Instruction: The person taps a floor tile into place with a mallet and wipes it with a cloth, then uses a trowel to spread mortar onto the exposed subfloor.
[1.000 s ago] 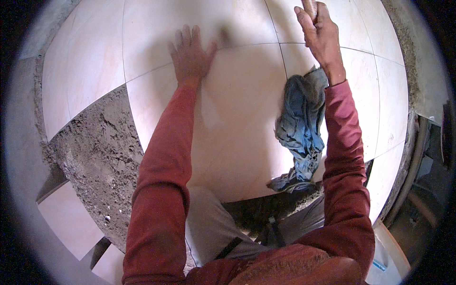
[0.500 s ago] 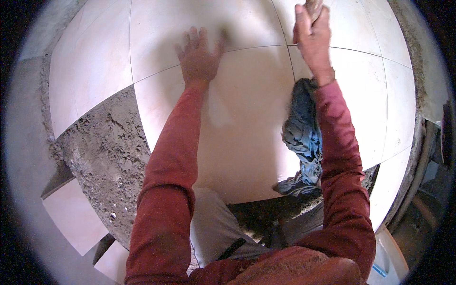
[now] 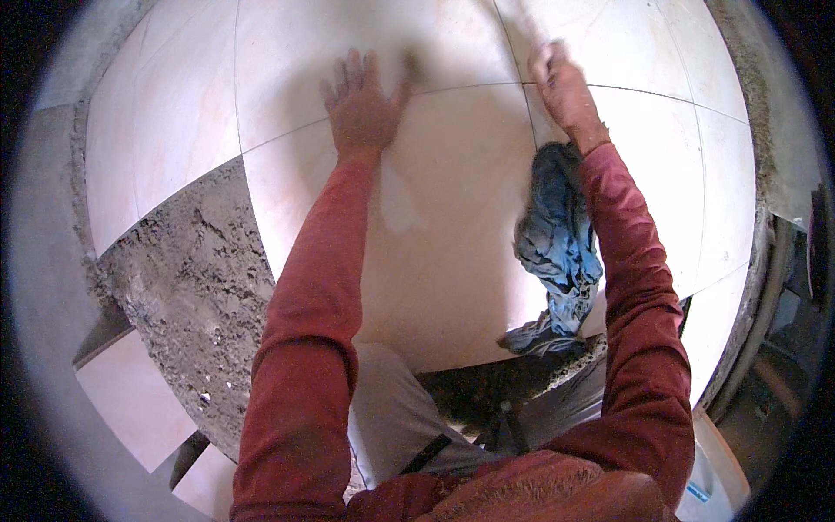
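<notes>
The left hand [image 3: 361, 109] lies flat and open, fingers spread, palm down on the large pale cream floor tile [image 3: 452, 252], close to the tile's far edge and holding nothing. The right hand [image 3: 561, 87] is curled into a loose fist at the tile's far right corner, where the grout lines cross; it is blurred, so whether it grips anything cannot be told. Both arms wear dark red long sleeves [image 3: 309, 348] reaching forward from the lower edge.

Just below the right wrist, a crumpled blue cloth [image 3: 557, 252] lies along the tile's right side, trailing down to its near edge. The tile sits among other pale tiles [image 3: 365, 43] already laid beyond it and to either side. To its left is a bare patch of rough grey mortar bed [image 3: 191, 296], and beyond that, loose pale tile pieces [image 3: 130, 400] near the left rim. The person's grey-trousered knees [image 3: 391, 418] meet the tile's near edge.
</notes>
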{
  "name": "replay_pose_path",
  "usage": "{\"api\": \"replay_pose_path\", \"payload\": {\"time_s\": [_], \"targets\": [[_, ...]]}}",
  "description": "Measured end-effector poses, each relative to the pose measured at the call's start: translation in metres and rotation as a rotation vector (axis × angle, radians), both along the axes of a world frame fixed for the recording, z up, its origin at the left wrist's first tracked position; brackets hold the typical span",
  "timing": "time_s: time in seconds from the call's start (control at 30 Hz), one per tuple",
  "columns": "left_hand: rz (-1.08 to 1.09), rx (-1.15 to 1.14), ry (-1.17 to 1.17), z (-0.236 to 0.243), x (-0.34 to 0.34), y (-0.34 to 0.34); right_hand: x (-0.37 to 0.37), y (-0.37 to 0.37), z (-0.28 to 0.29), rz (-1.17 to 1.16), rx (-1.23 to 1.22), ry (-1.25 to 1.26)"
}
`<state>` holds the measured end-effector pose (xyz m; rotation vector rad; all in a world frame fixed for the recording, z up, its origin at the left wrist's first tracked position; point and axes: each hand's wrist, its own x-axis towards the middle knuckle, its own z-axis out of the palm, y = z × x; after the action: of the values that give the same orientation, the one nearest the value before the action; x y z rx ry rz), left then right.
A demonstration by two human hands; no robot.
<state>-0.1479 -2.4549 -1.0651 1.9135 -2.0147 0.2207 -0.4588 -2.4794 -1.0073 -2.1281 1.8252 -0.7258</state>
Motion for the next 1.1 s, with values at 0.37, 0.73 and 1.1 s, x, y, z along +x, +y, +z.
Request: {"api": "replay_pose_path", "payload": {"time_s": [0.37,0.73,1.1], "targets": [[0.021,0.042,-0.026,0.008,0.010,0.001,0.023,0.023,0.013,-0.094,-0.087,-0.105],[0.002,0.017,-0.065,-0.004,0.011,0.005,0.019,0.031,0.028,-0.117,-0.059,-0.285],[-0.013,-0.001,-0.069,-0.004,0.012,0.003,0.012,0.036,0.036,-0.045,-0.023,-0.183]]}}
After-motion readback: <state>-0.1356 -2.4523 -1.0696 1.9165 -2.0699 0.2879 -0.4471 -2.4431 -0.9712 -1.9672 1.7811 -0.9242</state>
